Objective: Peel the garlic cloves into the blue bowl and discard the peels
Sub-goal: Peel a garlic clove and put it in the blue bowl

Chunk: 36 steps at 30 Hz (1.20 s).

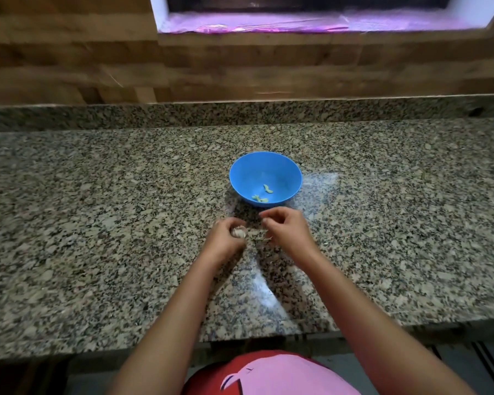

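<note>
**Taking the skin off the garlic, beside the bowl**

The left hand (226, 238) grips the garlic (238, 232) with curled fingers, low over the granite counter (97, 223) and just in front of the blue bowl (268, 166). Only a pale, papery part shows between the fingers, so I cannot say if it is one clove or a small head. The right hand (287, 232) is near it but apart, fingers curled with the tips close together as for a pinch. I cannot tell whether it holds a piece of skin. A thin dry scrap (268, 238) shows at the edge of this hand. A few pale peeled cloves (267, 189) lie in the bottom of the bowl.

I judge the step to be stripping the skin. To do it well, I would keep the left grip firm but not crushing, and turn the garlic until a loose edge of skin faces the right hand. Then I would pinch that edge with the fingertips and pull along the clove, not across it. I would work over the counter, not over the bowl, so no skin falls among the clean cloves. I would also drop the peels in one spot, so they are easy to gather later.
</note>
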Each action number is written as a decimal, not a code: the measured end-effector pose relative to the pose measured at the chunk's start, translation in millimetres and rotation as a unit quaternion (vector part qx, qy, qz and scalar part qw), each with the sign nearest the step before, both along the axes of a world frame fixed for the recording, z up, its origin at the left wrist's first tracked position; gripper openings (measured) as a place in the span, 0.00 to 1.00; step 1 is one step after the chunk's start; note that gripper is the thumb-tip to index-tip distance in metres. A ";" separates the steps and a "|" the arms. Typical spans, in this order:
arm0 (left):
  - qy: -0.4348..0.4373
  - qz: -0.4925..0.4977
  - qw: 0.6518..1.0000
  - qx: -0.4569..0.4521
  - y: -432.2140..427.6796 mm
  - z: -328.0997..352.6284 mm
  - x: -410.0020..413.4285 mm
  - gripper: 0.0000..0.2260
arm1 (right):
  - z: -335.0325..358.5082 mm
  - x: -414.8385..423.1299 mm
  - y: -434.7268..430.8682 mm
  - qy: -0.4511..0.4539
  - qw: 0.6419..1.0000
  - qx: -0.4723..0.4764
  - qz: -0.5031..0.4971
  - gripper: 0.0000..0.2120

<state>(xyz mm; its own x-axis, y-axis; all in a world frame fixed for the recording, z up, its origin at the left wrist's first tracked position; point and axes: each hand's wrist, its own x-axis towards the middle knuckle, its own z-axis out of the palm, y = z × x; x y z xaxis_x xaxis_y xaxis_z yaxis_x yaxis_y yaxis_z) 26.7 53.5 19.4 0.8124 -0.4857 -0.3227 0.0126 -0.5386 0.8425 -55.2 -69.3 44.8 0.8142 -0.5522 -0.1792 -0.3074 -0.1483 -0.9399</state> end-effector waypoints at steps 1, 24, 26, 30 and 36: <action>-0.001 -0.004 1.000 -0.010 -0.3 0.0 -3.3 0.18 | -3.5 -1.4 3.4 0.022 0.999 0.019 0.012 0.08; 0.058 0.054 0.968 -0.240 -2.8 21.2 -27.3 0.14 | -2.7 -2.5 0.1 -0.014 0.984 0.178 -0.002 0.05; 0.051 0.053 0.969 -0.234 -3.4 20.0 -26.0 0.14 | -1.7 -0.5 0.2 -0.010 0.984 0.180 0.007 0.06; 0.030 0.046 0.977 -0.207 -4.3 17.3 -21.1 0.14 | 2.6 0.2 -3.6 -0.014 0.987 0.161 0.003 0.07; -0.082 0.043 0.994 -0.059 5.7 3.9 -14.0 0.19 | 9.1 -10.5 -22.9 0.051 0.998 0.006 0.025 0.06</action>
<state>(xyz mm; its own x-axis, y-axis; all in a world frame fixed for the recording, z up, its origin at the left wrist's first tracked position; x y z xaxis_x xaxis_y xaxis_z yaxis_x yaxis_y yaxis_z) 12.7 59.2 23.2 0.8894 -0.4390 -0.1270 -0.0888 -0.4386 0.8943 -65.7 -92.2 53.9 0.8182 -0.5085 -0.2681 -0.3933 -0.1551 -0.9062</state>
